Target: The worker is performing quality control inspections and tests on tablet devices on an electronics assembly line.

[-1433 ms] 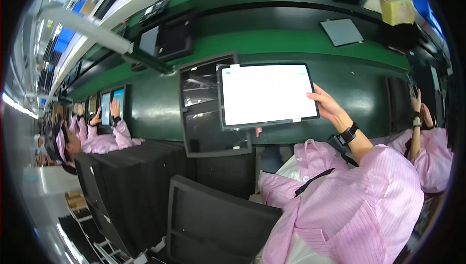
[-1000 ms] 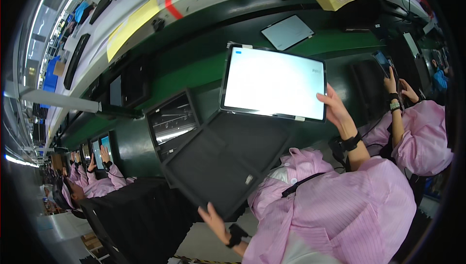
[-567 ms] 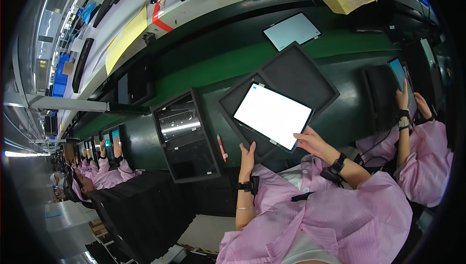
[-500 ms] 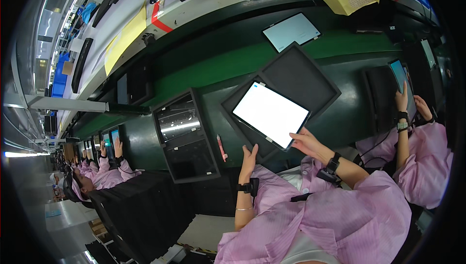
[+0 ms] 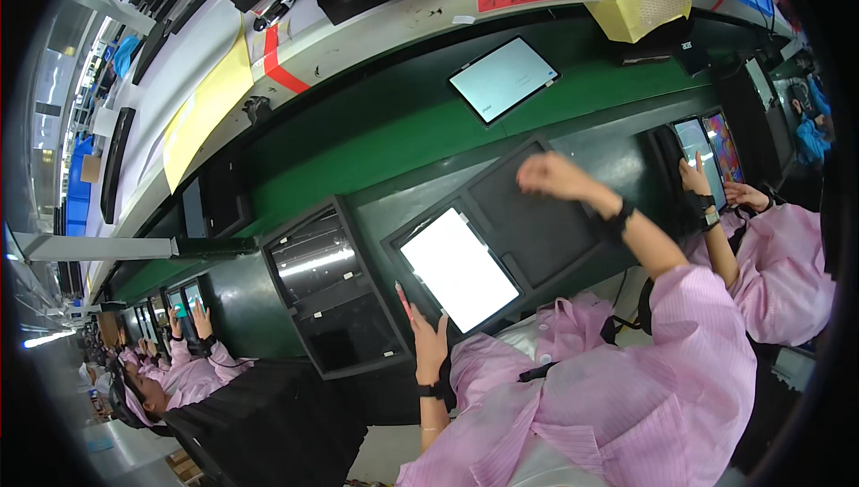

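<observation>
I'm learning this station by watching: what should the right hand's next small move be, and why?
Probably reach the right hand forward to the pale-screened tablet. It lies beyond the black tray; the hand is over the tray's right compartment, where no tablet shows, while the white-screened tablet lies on the left side.

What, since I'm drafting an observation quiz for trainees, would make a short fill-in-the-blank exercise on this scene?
1. The tablet with the bright white screen covers most of the ____ half of its black tray.
2. The person's blurred ____ hand appears over that tray's other half.
3. The sleeve on that same arm is coloured ____.
4. Beyond the tray, another tablet with a lit screen lies on a ____ surface.

Missing words: left; right; pink; green.
</observation>
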A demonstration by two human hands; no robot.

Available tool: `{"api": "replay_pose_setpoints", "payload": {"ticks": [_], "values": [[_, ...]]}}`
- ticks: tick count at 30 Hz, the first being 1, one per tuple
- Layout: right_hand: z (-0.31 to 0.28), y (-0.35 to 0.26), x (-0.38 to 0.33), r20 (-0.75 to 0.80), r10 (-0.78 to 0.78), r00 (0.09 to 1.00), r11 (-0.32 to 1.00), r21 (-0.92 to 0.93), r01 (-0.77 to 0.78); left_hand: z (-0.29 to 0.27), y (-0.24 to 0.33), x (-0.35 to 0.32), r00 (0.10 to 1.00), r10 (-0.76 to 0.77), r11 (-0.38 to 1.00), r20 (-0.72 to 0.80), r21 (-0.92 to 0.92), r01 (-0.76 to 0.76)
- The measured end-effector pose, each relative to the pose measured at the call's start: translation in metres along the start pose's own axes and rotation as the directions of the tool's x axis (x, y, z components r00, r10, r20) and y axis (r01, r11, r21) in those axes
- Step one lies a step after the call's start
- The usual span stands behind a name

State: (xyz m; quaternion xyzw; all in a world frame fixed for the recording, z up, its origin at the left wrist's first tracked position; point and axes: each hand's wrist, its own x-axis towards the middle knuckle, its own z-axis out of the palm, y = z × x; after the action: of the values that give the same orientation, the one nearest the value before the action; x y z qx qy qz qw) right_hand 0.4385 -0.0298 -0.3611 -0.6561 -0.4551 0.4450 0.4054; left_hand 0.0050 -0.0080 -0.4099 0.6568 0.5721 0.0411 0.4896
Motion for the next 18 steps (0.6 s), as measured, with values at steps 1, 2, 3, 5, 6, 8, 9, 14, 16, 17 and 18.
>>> {"api": "replay_pose_setpoints", "payload": {"ticks": [1,2,3,5,6,8,9,14,16,17,18], "values": [[-0.028,0.009,0.031,-0.139,-0.125,0.982,0.907,-0.418,0.056,0.000,0.013,-0.004,0.993,0.112,0.990,-0.025,0.088,-0.109],[-0.052,0.020,0.054,-0.220,-0.083,0.972,0.879,-0.475,-0.033,0.000,0.025,-0.006,0.973,0.225,0.960,-0.043,0.180,-0.214],[-0.072,0.033,0.079,-0.324,-0.034,0.945,0.801,-0.574,-0.168,0.002,0.036,-0.005,0.927,0.365,0.908,-0.090,0.255,-0.333],[-0.097,0.057,0.126,-0.509,-0.023,0.860,0.696,-0.626,-0.352,0.016,0.054,-0.005,0.965,0.257,0.814,0.056,0.525,-0.247],[-0.107,0.067,0.143,-0.559,-0.019,0.829,0.719,-0.584,-0.377,0.021,0.059,-0.002,0.957,0.276,0.751,0.090,0.602,-0.273],[-0.118,0.082,0.170,-0.622,0.142,0.770,0.713,-0.475,-0.515,0.025,0.060,0.004,0.964,0.260,0.803,0.051,0.543,-0.246],[-0.119,0.088,0.178,-0.625,0.229,0.747,0.706,-0.422,-0.569,0.026,0.057,0.007,0.958,0.287,0.829,0.008,0.498,-0.253],[-0.109,0.098,0.193,-0.607,0.244,0.757,0.543,-0.561,-0.625,0.034,0.041,0.012,0.965,0.256,0.925,-0.054,0.302,-0.228],[-0.108,0.096,0.197,-0.599,0.204,0.775,0.546,-0.587,-0.597,0.037,0.037,0.011,0.966,0.246,0.905,-0.076,0.375,-0.201],[-0.110,0.093,0.199,-0.598,0.193,0.778,0.531,-0.603,-0.595,0.039,0.037,0.010,0.965,0.248,0.897,-0.082,0.396,-0.197],[-0.108,0.092,0.199,-0.634,0.152,0.758,0.522,-0.600,-0.606,0.040,0.037,0.010,0.971,0.220,0.902,-0.096,0.398,-0.166]]}}
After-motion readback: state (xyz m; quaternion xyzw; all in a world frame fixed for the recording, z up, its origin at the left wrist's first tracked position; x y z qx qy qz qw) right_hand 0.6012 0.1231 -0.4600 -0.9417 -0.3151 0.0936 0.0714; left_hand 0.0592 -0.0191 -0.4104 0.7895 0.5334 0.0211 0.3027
